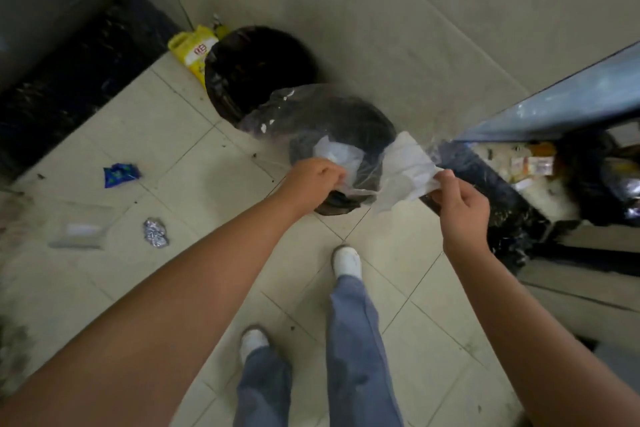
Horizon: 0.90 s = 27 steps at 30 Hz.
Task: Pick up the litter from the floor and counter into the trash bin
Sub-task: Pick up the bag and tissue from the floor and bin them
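Hands at work over a tiled floor (pixel 194 204): we stand in 2 white shoes (pixel 347 261) and blue trousers (pixel 356 340), both bare forearms reaching forward. Our left hand (pixel 311 180) is closed on one edge of a clear plastic bag (pixel 311 114), and our right hand (pixel 462 208) pinches the other edge together with a piece of white paper (pixel 412 163) between thumb and fingertips. The bag hangs stretched between the 2 grips, and through it we see a second dark, round shape directly beneath.

Left of our left-hand grip, well apart from it, 3 pieces of litter lie on the tiles: a crumpled ball of silver foil (pixel 156 232), a flat clear packet (pixel 81 230) beside that, and a blue wrapper (pixel 120 174) slightly farther off.

Beyond the held bag stands the trash bin (pixel 256 66), lined in black plastic, its mouth open. A yellow bag (pixel 195 48) leans against the bin's far-left side by the wall.

Right of our right-hand grip, a dark counter edge (pixel 498 198) carries blurred clutter we cannot identify.
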### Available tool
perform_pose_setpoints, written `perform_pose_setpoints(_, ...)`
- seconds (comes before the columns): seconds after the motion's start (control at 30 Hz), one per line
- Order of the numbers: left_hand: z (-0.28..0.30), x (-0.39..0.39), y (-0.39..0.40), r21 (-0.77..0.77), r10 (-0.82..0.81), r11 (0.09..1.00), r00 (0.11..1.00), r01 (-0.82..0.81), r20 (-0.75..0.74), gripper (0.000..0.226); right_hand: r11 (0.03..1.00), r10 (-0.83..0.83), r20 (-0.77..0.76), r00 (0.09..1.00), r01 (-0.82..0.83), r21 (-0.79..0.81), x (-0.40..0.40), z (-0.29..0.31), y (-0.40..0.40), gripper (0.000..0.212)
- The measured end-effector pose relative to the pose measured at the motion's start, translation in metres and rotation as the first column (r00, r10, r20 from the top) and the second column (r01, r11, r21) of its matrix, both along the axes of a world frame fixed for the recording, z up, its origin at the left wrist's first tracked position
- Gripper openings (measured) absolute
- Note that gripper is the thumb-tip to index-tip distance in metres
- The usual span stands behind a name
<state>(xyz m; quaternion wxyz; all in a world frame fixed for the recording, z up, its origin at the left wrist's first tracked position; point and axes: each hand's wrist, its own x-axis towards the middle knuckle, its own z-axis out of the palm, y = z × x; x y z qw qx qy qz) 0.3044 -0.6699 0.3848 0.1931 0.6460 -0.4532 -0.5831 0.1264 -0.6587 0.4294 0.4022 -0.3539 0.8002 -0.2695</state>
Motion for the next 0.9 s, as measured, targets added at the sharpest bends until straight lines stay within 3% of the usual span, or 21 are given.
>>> perform_pose_setpoints(0.07, -0.001, -0.021, -0.03, 0.25, 0.273, 0.945, 0.932, -0.213, -0.24, 0.029, 1.0, -0.026, 0.018, 1.0, 0.026, -0.004, -0.011, 0.004, -0.025, 0.032)
perform_pose_setpoints(0.13, -0.012, -0.039, -0.055, 0.413, 0.44, 0.862, 0.84, -0.294, -0.319, 0.021, 0.999, -0.033, 0.041, 0.999, 0.033, 0.008, -0.025, -0.001, -0.05, 0.032)
perform_pose_setpoints(0.27, -0.058, -0.067, -0.088, 0.575, 0.685, 0.702, 0.62, -0.421, -0.382, 0.029, 1.0, 0.028, 0.014, 1.0, -0.028, -0.001, -0.049, -0.024, -0.097, 0.045)
perform_pose_setpoints(0.47, -0.143, -0.095, -0.103, 0.731, 0.851, 0.511, 0.386, -0.452, -0.356, 0.023, 0.966, 0.256, -0.038, 0.966, -0.254, 0.045, -0.061, -0.089, -0.135, 0.036)
perform_pose_setpoints(0.5, -0.163, -0.097, -0.105, 0.742, 0.86, 0.486, 0.403, -0.462, -0.313, 0.021, 0.943, 0.328, -0.057, 0.943, -0.323, 0.075, -0.058, -0.105, -0.14, 0.035)
perform_pose_setpoints(0.53, -0.18, -0.098, -0.107, 0.71, 0.821, 0.512, 0.517, -0.483, -0.241, 0.021, 0.915, 0.398, -0.076, 0.914, -0.39, 0.105, -0.054, -0.118, -0.144, 0.034)
perform_pose_setpoints(0.6, -0.21, -0.093, -0.108, 0.605, 0.486, 0.685, 0.873, -0.406, 0.037, 0.032, 0.844, 0.531, -0.1, 0.841, -0.515, 0.149, -0.047, -0.149, -0.15, 0.029)
perform_pose_setpoints(0.63, -0.226, -0.088, -0.107, 0.548, 0.264, 0.77, 0.945, -0.326, 0.192, 0.035, 0.801, 0.592, -0.092, 0.8, -0.573, 0.172, -0.041, -0.166, -0.152, 0.028)
perform_pose_setpoints(0.73, -0.263, -0.077, -0.104, 0.392, -0.047, 0.915, 0.941, -0.094, 0.335, 0.034, 0.636, 0.769, -0.08, 0.635, -0.745, 0.201, -0.025, -0.212, -0.158, 0.033)
perform_pose_setpoints(0.83, -0.263, -0.063, -0.096, 0.189, 0.014, 0.977, 0.916, -0.098, 0.401, 0.031, 0.441, 0.895, -0.063, 0.442, -0.853, 0.281, -0.008, -0.25, -0.161, 0.037)
perform_pose_setpoints(0.9, -0.243, -0.047, -0.085, -0.088, 0.13, 0.991, 0.879, -0.1, 0.459, 0.028, 0.326, 0.936, -0.006, 0.351, -0.864, 0.383, -0.001, -0.27, -0.159, 0.039)
